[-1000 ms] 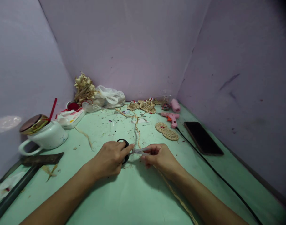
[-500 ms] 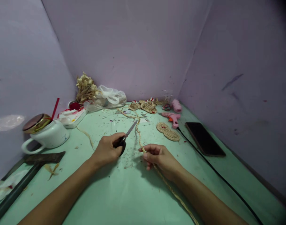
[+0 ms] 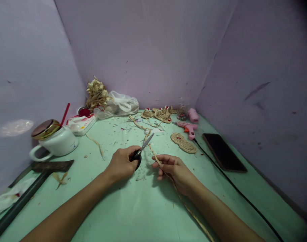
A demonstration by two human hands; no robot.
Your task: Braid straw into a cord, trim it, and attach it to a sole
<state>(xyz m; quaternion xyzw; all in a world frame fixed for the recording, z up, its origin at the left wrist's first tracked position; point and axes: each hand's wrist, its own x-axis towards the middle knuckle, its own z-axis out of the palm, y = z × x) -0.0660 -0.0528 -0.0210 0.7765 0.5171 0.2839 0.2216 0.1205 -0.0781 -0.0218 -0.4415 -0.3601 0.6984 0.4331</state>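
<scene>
My left hand (image 3: 123, 163) is closed around the black handles of a pair of scissors (image 3: 141, 152), whose blades point up and to the right, away from me. My right hand (image 3: 174, 170) pinches a braided straw cord (image 3: 146, 135) just right of the blades. The cord runs from the far side of the green table (image 3: 133, 208), through my fingers, and back under my right forearm toward the near edge. Small straw clippings lie between my hands.
A white mug with a gold lid (image 3: 52, 139) and a hammer (image 3: 32, 188) lie at left. A pink glue gun (image 3: 187, 128) with a black cable (image 3: 234, 188), a coiled straw mat (image 3: 183, 142) and a dark phone (image 3: 224, 152) are at right. Straw pieces, a plastic bag (image 3: 120, 104) and dried husks (image 3: 96, 92) line the back wall.
The scissors were closed across the cord by my right fingers; my left hand has since swung them away, with the blades now pointing up and away. My right hand keeps its pinch.
</scene>
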